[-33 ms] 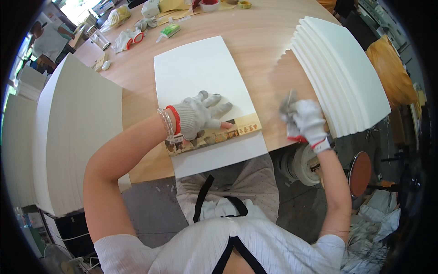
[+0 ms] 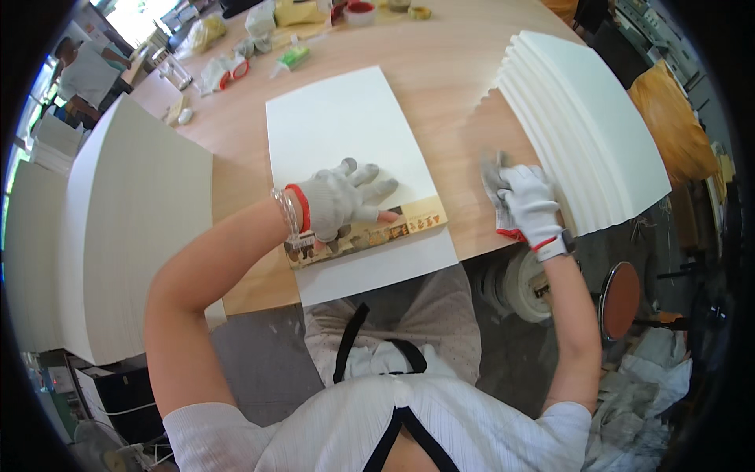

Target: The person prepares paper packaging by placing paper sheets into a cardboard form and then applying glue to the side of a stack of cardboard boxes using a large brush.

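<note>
A large white sheet [image 2: 342, 110] lies on the table in front of me, its near end hanging past the edge. Across its lower part is a cream and brown printed strip [image 2: 425, 218] with pictures on it. My left hand [image 2: 342, 197], in a grey-white knit glove with a red cuff, presses flat with fingers spread over the sheet and the strip. A bare thumb tip shows through the glove. To the right, my gloved right hand [image 2: 533, 200] is closed on a crumpled grey work glove [image 2: 494, 177] with a red edge, down on the tabletop.
Thick white sheet stacks stand at my left [image 2: 141, 228], and a fanned white stack [image 2: 590, 126] is close beside my right hand. Scissors [image 2: 234, 75], a green packet [image 2: 293, 57] and a red-filled tub [image 2: 360, 11] sit farther back. A round stool [image 2: 619, 299] stands below right.
My right hand and the grey work glove in it were blurred by motion and are now sharper, resting at nearly the same place. My left hand keeps its place.
</note>
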{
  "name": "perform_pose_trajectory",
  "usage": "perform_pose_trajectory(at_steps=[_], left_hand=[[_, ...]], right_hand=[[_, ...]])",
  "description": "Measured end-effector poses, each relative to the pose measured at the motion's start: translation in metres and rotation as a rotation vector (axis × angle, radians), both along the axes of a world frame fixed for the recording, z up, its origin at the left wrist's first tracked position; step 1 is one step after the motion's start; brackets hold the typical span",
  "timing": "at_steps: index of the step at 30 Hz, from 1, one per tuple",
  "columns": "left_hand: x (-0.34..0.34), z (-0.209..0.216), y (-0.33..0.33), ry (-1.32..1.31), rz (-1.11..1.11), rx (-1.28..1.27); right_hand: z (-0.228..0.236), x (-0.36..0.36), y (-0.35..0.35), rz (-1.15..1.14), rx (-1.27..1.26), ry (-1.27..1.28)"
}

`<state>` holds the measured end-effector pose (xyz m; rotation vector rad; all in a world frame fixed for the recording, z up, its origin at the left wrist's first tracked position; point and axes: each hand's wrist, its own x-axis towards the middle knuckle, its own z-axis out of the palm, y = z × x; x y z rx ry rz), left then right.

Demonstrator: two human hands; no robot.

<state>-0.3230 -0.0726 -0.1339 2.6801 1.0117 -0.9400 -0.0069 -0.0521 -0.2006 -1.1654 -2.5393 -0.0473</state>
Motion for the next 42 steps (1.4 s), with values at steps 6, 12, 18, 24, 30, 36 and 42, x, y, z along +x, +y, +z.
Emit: perform_pose_trajectory(at_steps=[6,12,18,24,30,36,42], left_hand=[[-0.004,0.015,-0.016,0.028,0.181,0.114],[-0.053,-0.05,-0.089,-0.726,0.748,0.573],[0.015,-0.081,-0.147,-2.3,1.774,-1.849],[0.015,-0.072,-0.124,-2.3,2.06,-0.808],[-0.028,-0.022,-0.159,-2.06,1.595,-0.209],[-0.068,0.088,-0.246,-1.581,0.96,0.765],[-0.151,0.147,-0.291,-1.613,1.203,1.639]], right_hand=[[-0.019,-0.065,0.021,-0.307,-0.758,0.417],[-0.026,-0.083,0.046,-0.266,-0.97,0.484],[-0.005,-0.09,0.057,0.139,-1.741,1.061],[-0.047,-0.128,0.123,0.183,-1.493,1.189],[0.005,-0.15,0.054,0.338,-1.22,1.407],[0.109,-0.228,-0.003,0.694,-1.094,1.471],[0.208,-0.365,-0.051,0.852,-1.193,1.364]])
